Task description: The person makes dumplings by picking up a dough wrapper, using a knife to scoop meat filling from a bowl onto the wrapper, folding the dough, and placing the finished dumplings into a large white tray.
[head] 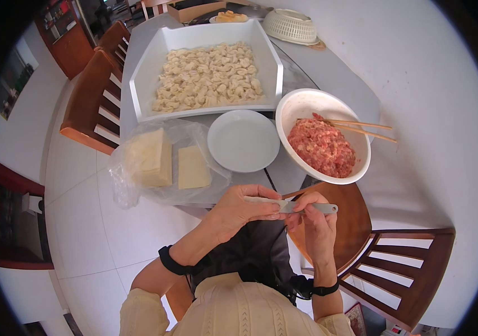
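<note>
In front of my body, my left hand holds a pale dough wrapper, folded between thumb and fingers. My right hand grips a flat metal spatula with a hole in its handle end; its other end meets the wrapper. Beyond my hands, a stack of square wrappers sits on a clear plastic bag beside a smaller pile. A shallow white dish stands next to them. To its right, a white bowl holds minced meat with wooden chopsticks resting in it.
A large white tray of folded wontons lies at the table's far side. Behind it stand a plate of bread and an upturned plastic basket. Wooden chairs are at the left and right; a wall borders the right side.
</note>
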Motion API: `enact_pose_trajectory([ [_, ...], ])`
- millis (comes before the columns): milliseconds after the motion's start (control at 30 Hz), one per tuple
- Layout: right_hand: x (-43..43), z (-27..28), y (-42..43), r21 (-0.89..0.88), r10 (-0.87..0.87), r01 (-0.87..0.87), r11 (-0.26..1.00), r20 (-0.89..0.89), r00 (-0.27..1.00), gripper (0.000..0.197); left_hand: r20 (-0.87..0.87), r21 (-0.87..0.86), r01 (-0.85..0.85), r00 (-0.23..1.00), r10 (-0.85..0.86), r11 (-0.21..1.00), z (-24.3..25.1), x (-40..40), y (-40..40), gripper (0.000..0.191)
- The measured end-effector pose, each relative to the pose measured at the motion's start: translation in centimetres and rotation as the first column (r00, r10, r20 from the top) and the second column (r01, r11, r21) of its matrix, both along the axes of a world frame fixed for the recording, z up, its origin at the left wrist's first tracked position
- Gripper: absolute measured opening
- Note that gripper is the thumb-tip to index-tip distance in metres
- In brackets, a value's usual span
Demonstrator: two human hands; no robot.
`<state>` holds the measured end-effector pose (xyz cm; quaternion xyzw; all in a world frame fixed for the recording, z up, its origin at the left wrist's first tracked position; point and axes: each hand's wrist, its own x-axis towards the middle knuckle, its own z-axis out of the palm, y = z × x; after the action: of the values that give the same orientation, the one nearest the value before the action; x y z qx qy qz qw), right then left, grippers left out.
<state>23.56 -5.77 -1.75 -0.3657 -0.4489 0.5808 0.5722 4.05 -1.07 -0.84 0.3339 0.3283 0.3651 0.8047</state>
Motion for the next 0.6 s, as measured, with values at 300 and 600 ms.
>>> enact_pose_trajectory([
  [300, -0.5, 0.7, 0.1, -0.019, -0.066, 0.065, 0.998, -0.053, 0.996, 0.020, 0.009, 0.025, 0.006, 1.000, -0.006, 1.000, -0.1, -0.2, 0.0, 0.023],
  [600, -0.7, 1.0, 0.2, -0.034, -0.094, 0.092, 0.995, -0.060, 0.994, 0.020, 0.039, 0.039, 0.019, 0.999, -0.021, 0.999, 0.1, -0.2, 0.1, 0.026],
])
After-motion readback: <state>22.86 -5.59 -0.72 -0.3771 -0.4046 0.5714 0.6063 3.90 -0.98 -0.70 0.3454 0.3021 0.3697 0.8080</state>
